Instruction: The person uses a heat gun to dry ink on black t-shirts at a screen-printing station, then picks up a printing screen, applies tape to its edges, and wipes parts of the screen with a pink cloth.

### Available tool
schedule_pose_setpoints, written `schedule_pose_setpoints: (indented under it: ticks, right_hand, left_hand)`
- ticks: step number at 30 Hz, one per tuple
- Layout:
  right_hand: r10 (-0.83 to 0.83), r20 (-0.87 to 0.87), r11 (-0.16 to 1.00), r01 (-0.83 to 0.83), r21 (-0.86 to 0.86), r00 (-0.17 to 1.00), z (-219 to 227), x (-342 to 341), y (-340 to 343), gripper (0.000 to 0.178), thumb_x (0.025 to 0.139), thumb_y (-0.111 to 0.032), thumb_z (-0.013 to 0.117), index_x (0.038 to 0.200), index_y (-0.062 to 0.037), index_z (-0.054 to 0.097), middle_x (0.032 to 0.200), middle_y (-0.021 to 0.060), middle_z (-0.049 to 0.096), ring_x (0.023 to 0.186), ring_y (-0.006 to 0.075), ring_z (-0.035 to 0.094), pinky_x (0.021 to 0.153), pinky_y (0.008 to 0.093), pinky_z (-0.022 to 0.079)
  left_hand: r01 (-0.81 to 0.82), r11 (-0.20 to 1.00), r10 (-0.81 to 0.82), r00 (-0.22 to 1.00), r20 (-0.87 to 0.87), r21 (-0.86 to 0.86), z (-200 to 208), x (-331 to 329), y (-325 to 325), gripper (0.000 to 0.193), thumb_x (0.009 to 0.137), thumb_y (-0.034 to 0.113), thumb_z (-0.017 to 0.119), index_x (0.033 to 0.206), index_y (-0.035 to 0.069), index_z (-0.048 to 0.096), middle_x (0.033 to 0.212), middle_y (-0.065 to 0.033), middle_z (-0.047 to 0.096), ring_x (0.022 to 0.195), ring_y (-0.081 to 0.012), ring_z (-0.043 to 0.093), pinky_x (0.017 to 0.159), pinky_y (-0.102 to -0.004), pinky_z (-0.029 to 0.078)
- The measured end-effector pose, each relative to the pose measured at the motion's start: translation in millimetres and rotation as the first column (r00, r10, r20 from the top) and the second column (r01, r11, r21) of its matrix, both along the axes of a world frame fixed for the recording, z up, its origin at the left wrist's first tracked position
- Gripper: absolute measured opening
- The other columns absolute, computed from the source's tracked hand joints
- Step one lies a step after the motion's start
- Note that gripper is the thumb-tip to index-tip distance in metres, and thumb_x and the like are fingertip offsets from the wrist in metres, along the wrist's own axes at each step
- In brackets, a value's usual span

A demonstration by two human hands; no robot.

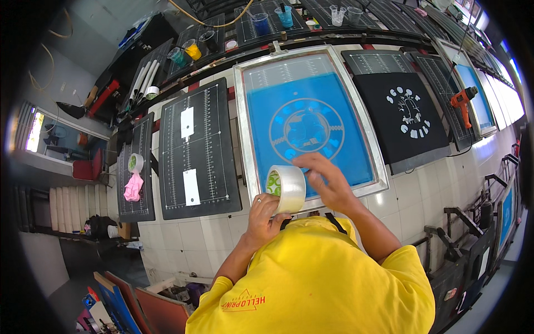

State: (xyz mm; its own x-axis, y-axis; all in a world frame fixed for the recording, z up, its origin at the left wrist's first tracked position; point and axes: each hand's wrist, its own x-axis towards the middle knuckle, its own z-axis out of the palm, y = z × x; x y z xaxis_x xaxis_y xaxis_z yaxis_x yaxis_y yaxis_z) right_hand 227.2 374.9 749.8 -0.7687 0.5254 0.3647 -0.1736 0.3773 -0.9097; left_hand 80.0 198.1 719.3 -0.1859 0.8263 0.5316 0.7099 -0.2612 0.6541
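Observation:
A wide roll of clear packing tape (292,189), with a green and white core, is tilted on its side in front of my chest. My left hand (263,218) is closed around its lower left part, some fingers inside the core. Beside its upper right edge is my right hand (328,181), fingers bent and apart, the fingertips close to the tape. Whether they touch it I cannot tell. Beyond and under both hands lies a screen-printing frame (364,139) with a metal rim. Its blue mesh (261,114) carries a round design.
Left of the frame are black ruled platens (167,161), one with two white tags. Another roll of tape (135,162) and a pink cloth (133,187) lie farther left. To the right are a printed black shirt (378,106) and an orange heat gun (463,100). Ink cups (260,23) stand behind.

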Motion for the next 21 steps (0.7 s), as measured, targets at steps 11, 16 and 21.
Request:
schedule_pose_setpoints:
  ticks: [11, 16, 21]
  right_hand:
    - [-0.344, 0.046, 0.852, 0.291, 0.436, 0.938, -8.3, 10.6, -40.1, 0.037, 0.076, -0.005, 0.078, 0.112, -0.0031, 0.071, 0.098, 0.0101, 0.064, 0.086, 0.0272, 0.063, 0.069, 0.0353, 0.053]
    - [-0.352, 0.016, 0.856, 0.315, 0.411, 0.936, -23.2, 13.7, -47.4, 0.037, 0.079, -0.005, 0.075, 0.116, -0.0017, 0.069, 0.095, 0.0114, 0.065, 0.083, 0.027, 0.062, 0.068, 0.0362, 0.052]
    - [-0.164, 0.248, 0.983, 0.179, -0.039, 0.955, -15.5, 19.0, -45.9, 0.039, 0.087, -0.007, 0.07, 0.126, -0.0032, 0.065, 0.096, 0.0136, 0.066, 0.081, 0.0301, 0.063, 0.071, 0.0365, 0.053]
  left_hand:
    - [-0.167, 0.983, 0.157, 0.981, -0.114, -0.08, -5.4, 15.8, 1.2, 0.021, 0.085, 0.012, 0.07, 0.1, 0.0, 0.061, 0.096, -0.015, 0.063, 0.089, -0.0352, 0.057, 0.079, -0.0438, 0.04]
    - [-0.214, 0.972, 0.2, 0.971, -0.135, -0.1, -15.0, 20.7, 0.4, 0.024, 0.087, 0.015, 0.069, 0.102, -0.001, 0.058, 0.097, -0.0166, 0.062, 0.089, -0.0352, 0.057, 0.078, -0.0439, 0.039]
    - [-0.211, 0.972, 0.187, 0.961, -0.205, -0.101, -11.3, 23.5, -0.5, 0.025, 0.09, 0.019, 0.067, 0.102, -0.001, 0.058, 0.097, -0.0168, 0.062, 0.09, -0.0348, 0.057, 0.078, -0.0439, 0.039]
